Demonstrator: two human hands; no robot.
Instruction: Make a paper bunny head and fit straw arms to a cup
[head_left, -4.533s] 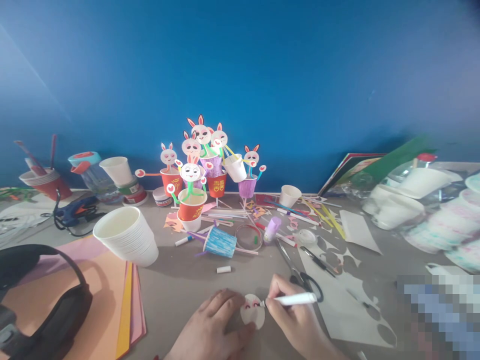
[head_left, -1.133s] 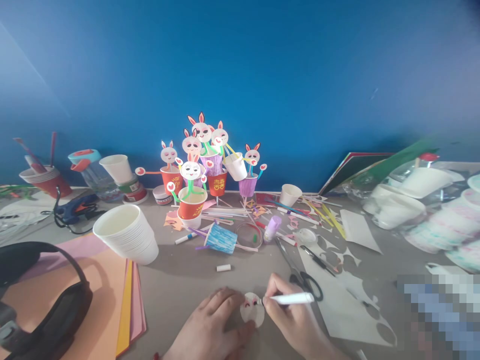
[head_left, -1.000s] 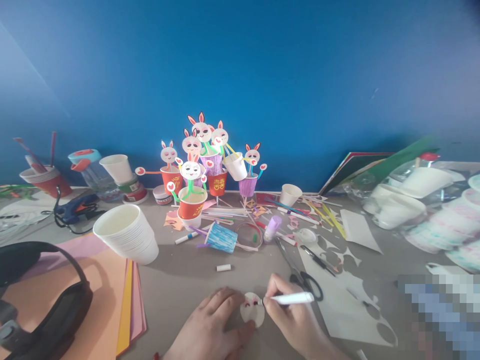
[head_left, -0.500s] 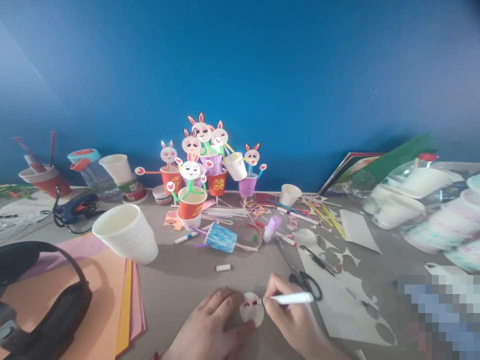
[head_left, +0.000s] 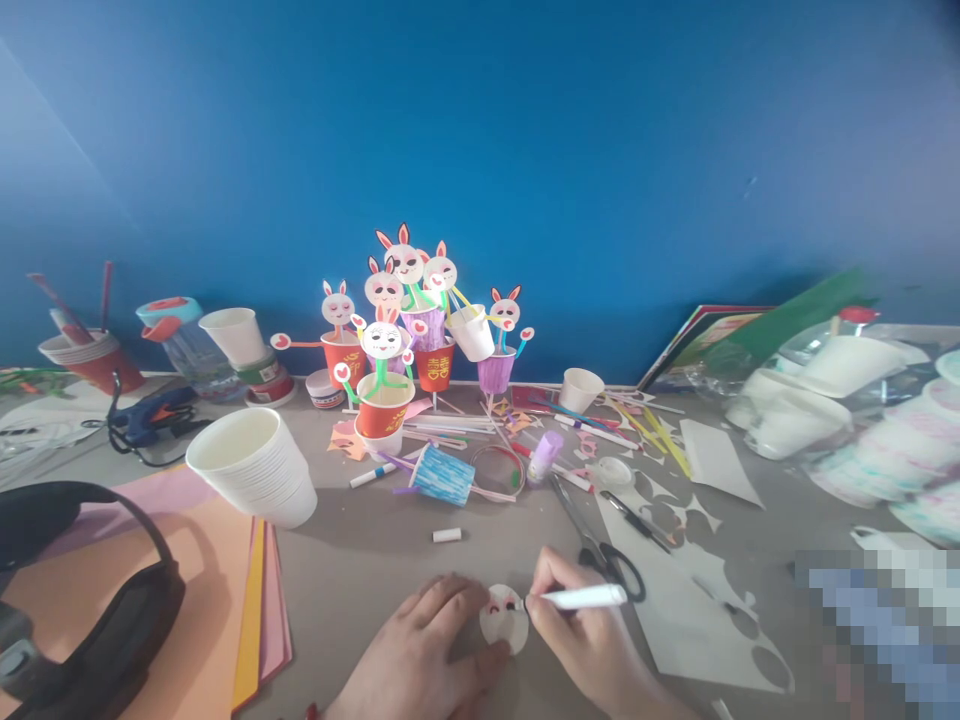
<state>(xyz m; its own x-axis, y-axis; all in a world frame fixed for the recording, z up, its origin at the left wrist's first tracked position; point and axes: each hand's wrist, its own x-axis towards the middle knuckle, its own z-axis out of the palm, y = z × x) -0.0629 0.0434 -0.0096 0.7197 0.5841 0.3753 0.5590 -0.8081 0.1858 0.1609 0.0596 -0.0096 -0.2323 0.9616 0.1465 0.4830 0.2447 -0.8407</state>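
A small round white paper disc (head_left: pixel 504 632) lies on the table, with two dark eyes and pink marks drawn near its top. My left hand (head_left: pixel 427 650) holds it down, the index finger at its upper left edge and the thumb at its lower edge. In my right hand (head_left: pixel 581 635) is a white marker (head_left: pixel 589 597), gripped between thumb and fingers. Its dark tip meets the disc at the right eye. A white marker cap (head_left: pixel 447 535) lies beyond my left hand. Black-handled scissors (head_left: pixel 622 570) lie just beyond my right hand.
Paper-cup rabbit figures (head_left: pixel 386 400) stand along the blue wall. Left are stacked white cups (head_left: pixel 255 465), coloured paper (head_left: pixel 202 590), headphones (head_left: pixel 169 575) and a glue gun (head_left: pixel 154 415). A blue-striped cup (head_left: pixel 442 475) lies mid-table; cut paper (head_left: pixel 690 620) and bagged cups (head_left: pixel 787 405) are right.
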